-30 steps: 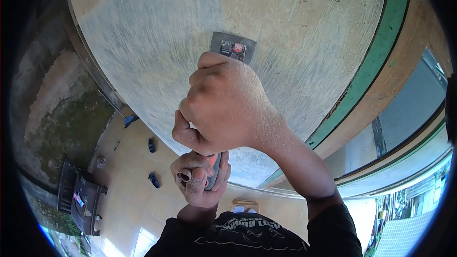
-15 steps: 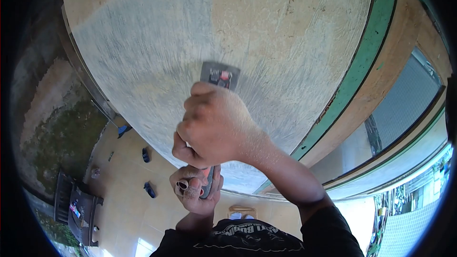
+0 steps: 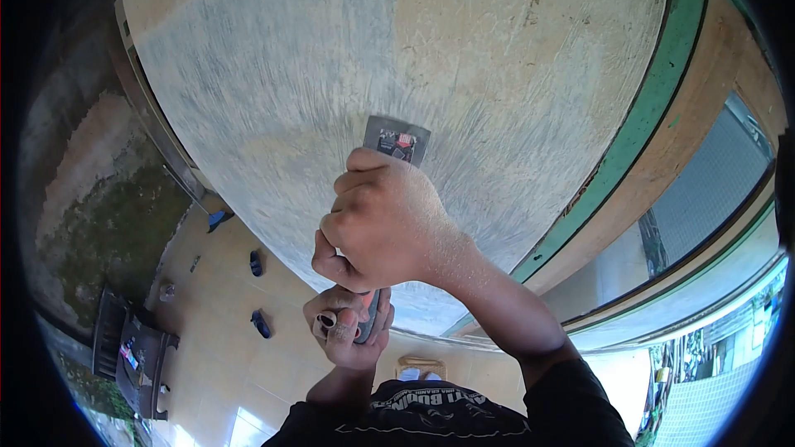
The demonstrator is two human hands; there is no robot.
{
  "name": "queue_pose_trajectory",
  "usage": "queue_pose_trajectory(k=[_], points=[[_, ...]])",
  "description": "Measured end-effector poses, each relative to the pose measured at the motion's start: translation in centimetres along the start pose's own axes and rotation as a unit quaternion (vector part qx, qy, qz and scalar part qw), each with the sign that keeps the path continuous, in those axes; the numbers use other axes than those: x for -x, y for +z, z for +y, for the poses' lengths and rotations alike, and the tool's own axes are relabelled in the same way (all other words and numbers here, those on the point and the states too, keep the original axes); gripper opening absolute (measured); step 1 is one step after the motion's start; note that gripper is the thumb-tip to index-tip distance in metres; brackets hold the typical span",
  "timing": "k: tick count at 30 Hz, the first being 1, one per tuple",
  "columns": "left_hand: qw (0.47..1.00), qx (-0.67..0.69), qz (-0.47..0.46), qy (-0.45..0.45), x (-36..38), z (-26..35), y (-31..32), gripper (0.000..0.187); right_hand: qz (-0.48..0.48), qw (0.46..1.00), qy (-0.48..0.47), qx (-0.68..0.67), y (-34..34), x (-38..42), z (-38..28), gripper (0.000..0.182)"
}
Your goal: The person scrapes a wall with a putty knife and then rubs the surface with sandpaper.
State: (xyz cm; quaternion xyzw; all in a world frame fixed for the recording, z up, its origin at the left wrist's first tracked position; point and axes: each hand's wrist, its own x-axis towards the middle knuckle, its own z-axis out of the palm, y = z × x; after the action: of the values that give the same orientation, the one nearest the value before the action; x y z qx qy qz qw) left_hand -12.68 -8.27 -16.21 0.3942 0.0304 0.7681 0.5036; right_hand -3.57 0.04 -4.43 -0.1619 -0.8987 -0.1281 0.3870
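Observation:
A metal scraper blade with a red and black label lies flat against a large pale, scratched board. My right hand, dusted with fine powder, is closed over the scraper just behind the blade. Lower down, my left hand is wrapped around the scraper's orange and black handle, with a bandage on one finger. Most of the tool is hidden under my hands.
A green strip and a wooden frame border the board on the right. Below lies a tiled floor with dark sandals, a dark plastic chair at the left, and a mossy wall.
The blade and both hands slid down the board, toward me, then a little back up, ending lower than a second ago. Both grips are unchanged.

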Motion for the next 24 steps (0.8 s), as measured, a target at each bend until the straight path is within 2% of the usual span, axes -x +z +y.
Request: queue_pose_trajectory(k=[3,7,8,10,14,17,21,24], points=[[0.999,0.014,-0.045,0.011,-1.6,1.4,1.2,0.016,0.008,1.0,0.001,-0.007,-0.9,-1.1,0.1,0.024],[1.0,0.001,-0.022,-0.007,-1.2,0.9,0.7,0.019,0.015,1.0,-0.002,0.011,-0.2,-0.7,0.1,0.025],[1.0,-0.004,0.019,0.0,-0.2,0.3,-0.1,0.021,0.016,1.0,-0.005,0.014,0.0,-0.2,0.1,0.025],[1.0,0.001,0.002,-0.008,-0.2,0.3,0.0,0.021,-0.012,1.0,0.003,-0.018,-0.2,0.1,-0.2,0.025],[1.0,-0.002,-0.004,0.009,-1.4,0.4,0.4,0.02,0.002,1.0,0.002,-0.029,-0.4,-0.4,0.4,0.025],[1.0,-0.004,-0.004,0.024,-1.4,0.6,0.1,0.02,0.014,1.0,0.004,0.021,-0.4,-0.7,0.2,0.024],[0.999,-0.023,-0.032,0.0,0.0,0.0,-1.1,0.019,-0.001,1.0,0.012,-0.01,0.3,0.5,0.0,0.023],[0.997,-0.044,0.032,0.053,-0.4,-0.1,0.5,0.02,0.005,1.0,0.006,-0.012,-0.3,0.0,0.3,0.024]])
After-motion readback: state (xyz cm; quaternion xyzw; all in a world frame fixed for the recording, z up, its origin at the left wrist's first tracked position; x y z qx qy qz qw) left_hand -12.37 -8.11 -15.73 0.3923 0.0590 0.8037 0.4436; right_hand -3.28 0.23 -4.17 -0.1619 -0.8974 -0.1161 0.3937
